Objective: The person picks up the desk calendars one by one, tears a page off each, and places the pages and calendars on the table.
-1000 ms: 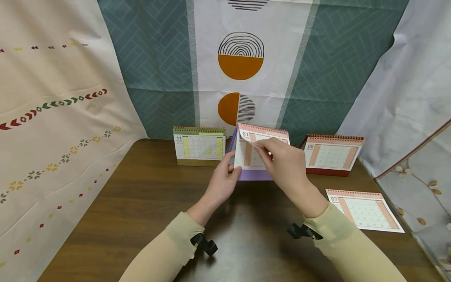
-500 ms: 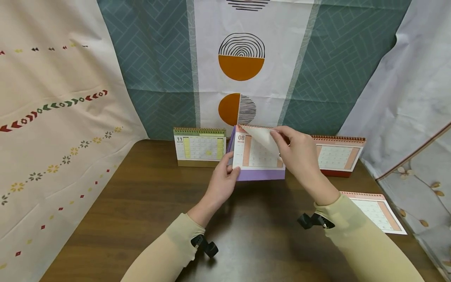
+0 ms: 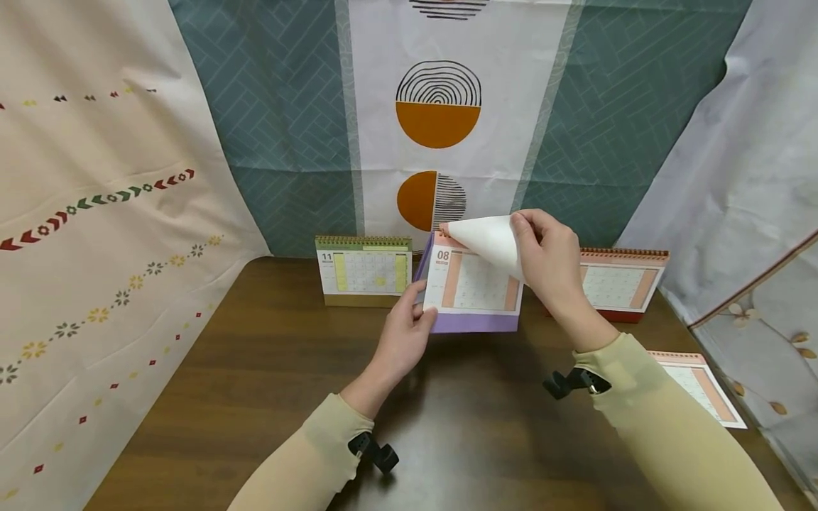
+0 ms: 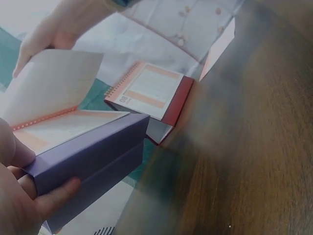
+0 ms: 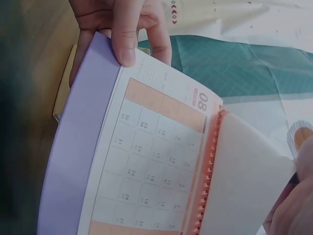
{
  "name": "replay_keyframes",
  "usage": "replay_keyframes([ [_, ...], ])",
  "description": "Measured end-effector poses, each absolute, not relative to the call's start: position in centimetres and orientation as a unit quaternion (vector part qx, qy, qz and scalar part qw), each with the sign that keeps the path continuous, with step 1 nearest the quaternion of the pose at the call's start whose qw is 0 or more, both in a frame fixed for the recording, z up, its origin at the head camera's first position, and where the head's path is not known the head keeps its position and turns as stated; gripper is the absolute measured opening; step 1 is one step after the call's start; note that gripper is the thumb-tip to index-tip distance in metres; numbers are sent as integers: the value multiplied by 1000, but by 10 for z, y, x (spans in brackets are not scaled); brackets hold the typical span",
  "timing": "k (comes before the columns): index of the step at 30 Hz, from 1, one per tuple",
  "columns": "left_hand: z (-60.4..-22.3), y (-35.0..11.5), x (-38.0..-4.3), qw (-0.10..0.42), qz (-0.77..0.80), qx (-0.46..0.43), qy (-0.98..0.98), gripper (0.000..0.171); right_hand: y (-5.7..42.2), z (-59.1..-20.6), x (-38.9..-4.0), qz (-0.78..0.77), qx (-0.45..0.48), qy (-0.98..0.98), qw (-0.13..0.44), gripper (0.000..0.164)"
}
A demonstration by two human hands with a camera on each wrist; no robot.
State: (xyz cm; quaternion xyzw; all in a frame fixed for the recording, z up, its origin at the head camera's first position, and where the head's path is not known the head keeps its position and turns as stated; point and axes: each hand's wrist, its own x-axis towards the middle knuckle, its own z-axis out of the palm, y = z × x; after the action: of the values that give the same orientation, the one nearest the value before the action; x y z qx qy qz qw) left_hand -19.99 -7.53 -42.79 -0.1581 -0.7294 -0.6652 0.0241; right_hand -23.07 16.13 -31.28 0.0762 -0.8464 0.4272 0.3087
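Note:
In the head view my left hand (image 3: 404, 326) grips the lower left side of a purple desk calendar (image 3: 476, 323), thumb in front and fingers behind. The calendar's front page (image 3: 483, 284) reads 08. My right hand (image 3: 549, 259) pinches a lifted calendar page (image 3: 491, 240), its blank white back facing me. That page curls up from the spiral binding (image 5: 209, 171), which shows pink in the right wrist view. In the left wrist view the calendar's purple base (image 4: 93, 156) stands over the left fingers, and the raised page (image 4: 58, 81) hangs from the right hand.
A green calendar (image 3: 364, 273) reading 11 stands to the left on the wooden table (image 3: 255, 397). To the right stands a red-based calendar (image 3: 620, 280), partly behind the right hand. A loose calendar page (image 3: 699, 387) lies at the right edge, partly under the right forearm.
The right hand has lifted the 07 page up and to the right, uncovering the 08 page below it. The left hand keeps its grip on the calendar.

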Motion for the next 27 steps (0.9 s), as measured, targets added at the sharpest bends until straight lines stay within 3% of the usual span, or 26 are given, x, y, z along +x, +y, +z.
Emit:
replay_keyframes([
  [19,-425,-79,-201,33,-657,-180,-731,49,174,-299,-247,496,2,-829,256,44],
  [27,-424,-77,-198,32,-661,-189,-725,47,198,-287,-253,489,-12,-828,273,46],
])
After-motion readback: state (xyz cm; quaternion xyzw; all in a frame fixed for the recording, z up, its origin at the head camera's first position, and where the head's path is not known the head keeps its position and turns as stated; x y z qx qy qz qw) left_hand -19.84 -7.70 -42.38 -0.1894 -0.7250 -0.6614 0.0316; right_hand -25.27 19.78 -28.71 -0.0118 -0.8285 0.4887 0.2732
